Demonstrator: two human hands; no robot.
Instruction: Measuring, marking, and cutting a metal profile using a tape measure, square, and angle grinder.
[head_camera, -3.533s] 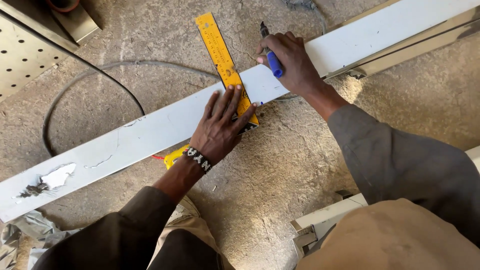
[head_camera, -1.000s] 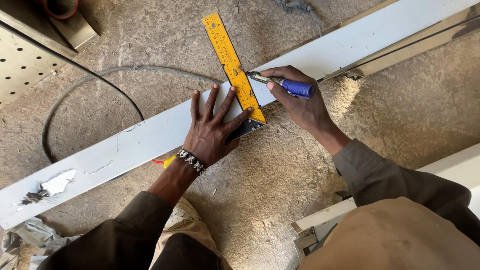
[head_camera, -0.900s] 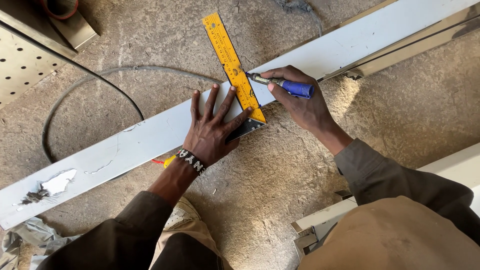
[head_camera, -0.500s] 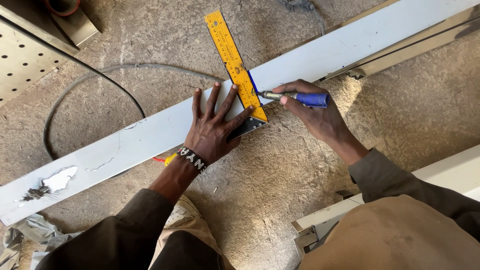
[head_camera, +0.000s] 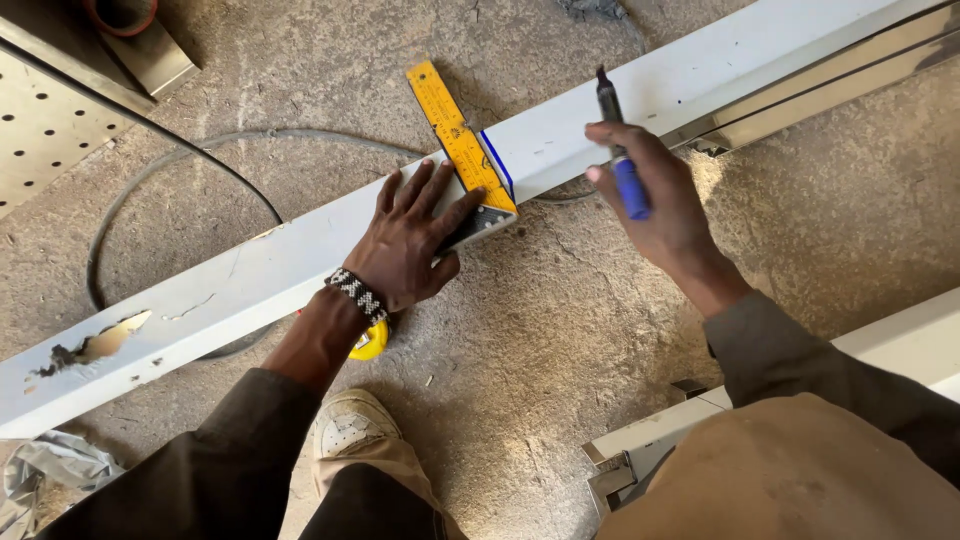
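Observation:
A long white metal bar (head_camera: 250, 270) lies slantwise on the concrete floor. A yellow try square (head_camera: 460, 150) lies across it, and my left hand (head_camera: 410, 240) presses flat on the square's stock and the bar. A blue line is drawn on the bar along the square's right edge. My right hand (head_camera: 650, 195) is lifted off to the right of the square, gripping a blue marker (head_camera: 620, 150) with its tip pointing up and away.
A yellow tape measure (head_camera: 368, 340) peeks out under my left wrist. A grey cable (head_camera: 200, 150) loops behind the bar. Perforated metal sheet (head_camera: 50, 120) at upper left, a shiny metal profile (head_camera: 820, 90) at upper right, white frame pieces (head_camera: 660, 440) at lower right. My shoe (head_camera: 350, 425) is below.
My right hand has finished drawing along the square's edge and pulled the marker away to the right, turning its tip upward. A blue line now shows on the bar. The left hand stays put.

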